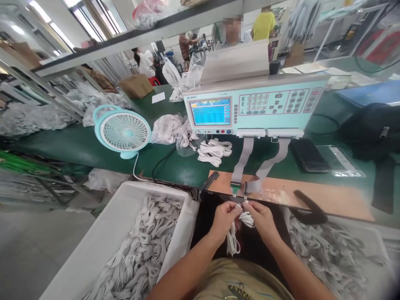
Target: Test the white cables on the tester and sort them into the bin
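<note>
White cable bundle [232,241] and white coil [248,219] sit below the tester [254,109], pinched between closed fingertips of left hand [225,214] and right hand [261,218] respectively; step seemingly mating ends with connectors [235,188] below the tester; next move calls for straight alignment.

No text can be read: on the cable tester [275,120], the marking [191,97] above the screen [210,113], the on-screen writing and the keypad [258,102] labels are too small and blurred.
</note>
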Demonstrator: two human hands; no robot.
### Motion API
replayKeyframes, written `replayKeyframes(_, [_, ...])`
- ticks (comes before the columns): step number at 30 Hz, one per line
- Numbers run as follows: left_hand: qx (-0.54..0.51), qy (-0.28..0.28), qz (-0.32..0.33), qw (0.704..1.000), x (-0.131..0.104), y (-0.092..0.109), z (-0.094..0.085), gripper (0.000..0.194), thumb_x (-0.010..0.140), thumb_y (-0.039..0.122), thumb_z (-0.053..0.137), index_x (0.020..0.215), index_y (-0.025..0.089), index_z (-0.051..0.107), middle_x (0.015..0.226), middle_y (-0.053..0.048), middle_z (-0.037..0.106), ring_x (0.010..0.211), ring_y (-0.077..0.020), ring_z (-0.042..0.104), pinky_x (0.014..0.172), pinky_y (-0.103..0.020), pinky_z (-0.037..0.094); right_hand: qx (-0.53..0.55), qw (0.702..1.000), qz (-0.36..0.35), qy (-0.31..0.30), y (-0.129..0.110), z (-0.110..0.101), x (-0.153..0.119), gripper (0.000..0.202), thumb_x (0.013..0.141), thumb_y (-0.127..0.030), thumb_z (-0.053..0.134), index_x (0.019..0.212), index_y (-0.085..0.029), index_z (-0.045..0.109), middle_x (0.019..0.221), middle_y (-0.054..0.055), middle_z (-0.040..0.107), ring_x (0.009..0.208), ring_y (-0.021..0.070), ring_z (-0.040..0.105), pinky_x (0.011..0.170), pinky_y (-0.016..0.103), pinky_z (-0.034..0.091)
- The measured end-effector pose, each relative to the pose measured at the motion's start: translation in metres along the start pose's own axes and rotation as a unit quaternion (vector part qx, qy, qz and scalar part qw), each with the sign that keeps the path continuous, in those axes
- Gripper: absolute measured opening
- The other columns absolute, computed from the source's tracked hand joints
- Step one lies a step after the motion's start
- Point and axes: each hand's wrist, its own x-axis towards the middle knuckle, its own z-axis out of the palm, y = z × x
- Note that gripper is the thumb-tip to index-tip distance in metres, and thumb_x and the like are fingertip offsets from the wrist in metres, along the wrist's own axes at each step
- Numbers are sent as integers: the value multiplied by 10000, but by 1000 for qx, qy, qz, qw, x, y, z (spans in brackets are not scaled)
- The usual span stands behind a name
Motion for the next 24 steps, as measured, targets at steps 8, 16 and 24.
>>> replayKeyframes(8, [94,-61,37,993,5,16,-15,311,722,438,592,702,128,576,548,26,546,362,-48,432,355,-161,341,22,1000,-2,-5,6,2,3,328,673,-461,717,740,-141,696,612,11,583,540,147,483,509,236,383])
replayKeyframes(16, [161,-147,51,975,8,31,-27,324,775,438,508,709,134,596,577,14,560,385,-62,452,369,-166,324,49,998,34,-7,0,5,2,327,664,-441,736,708,-124,670,587,22,572,502,135,466,472,229,371])
replayKeyframes(24, [115,-47,66,990,15,19,-19,293,755,371,523,572,142,528,470,29,483,383,-63,422,388,-167,307,131,989,70,24,4,11,7,342,609,-437,770,675,-121,658,563,26,569,491,136,462,472,239,374])
